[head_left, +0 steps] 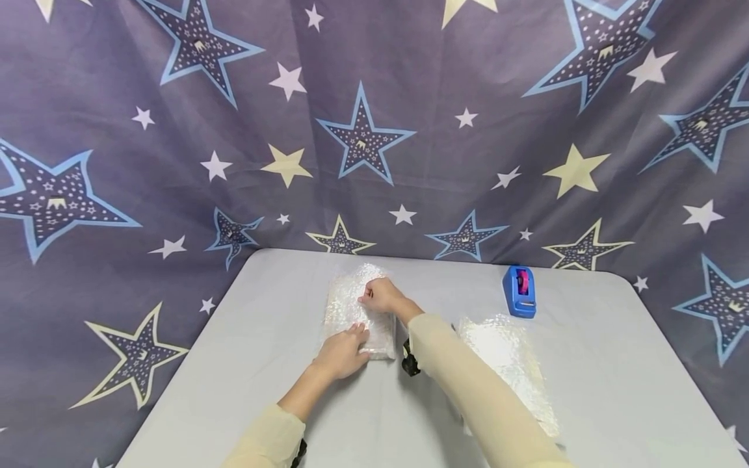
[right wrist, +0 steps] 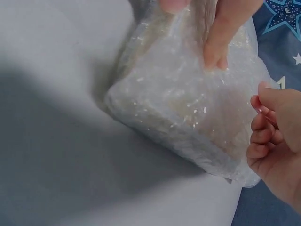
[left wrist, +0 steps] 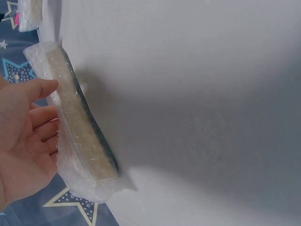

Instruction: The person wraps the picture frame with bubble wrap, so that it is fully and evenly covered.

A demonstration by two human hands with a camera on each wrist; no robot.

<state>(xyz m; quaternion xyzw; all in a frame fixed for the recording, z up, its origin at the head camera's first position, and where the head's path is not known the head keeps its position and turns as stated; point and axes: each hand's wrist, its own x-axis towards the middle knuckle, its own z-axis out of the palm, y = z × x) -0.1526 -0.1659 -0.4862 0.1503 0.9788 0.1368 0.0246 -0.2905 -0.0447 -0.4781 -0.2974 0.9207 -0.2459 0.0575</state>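
A flat, book-like block in clear bubble wrap (head_left: pixel 345 299) lies left of centre on the table. Its beige side and dark lower edge (left wrist: pixel 96 122) show in the left wrist view. My left hand (head_left: pixel 342 351) presses on the wrap's near part with fairly straight fingers, its thumb by the near side. Farther up the package, my right hand (head_left: pixel 383 296) has curled fingers; thumb and forefinger pinch the bubble wrap (right wrist: pixel 178 103) near its edge in the right wrist view. Whether a strip of tape is also between those fingertips cannot be told.
A second bubble-wrapped flat package (head_left: pixel 509 370) lies to the right, partly under my right sleeve (head_left: pixel 468 377). Behind it stands a blue tape dispenser (head_left: pixel 519 292) with a pink core. A star-patterned curtain (head_left: pixel 409 156) hangs along the far edge of the grey-white table (head_left: pixel 608 351).
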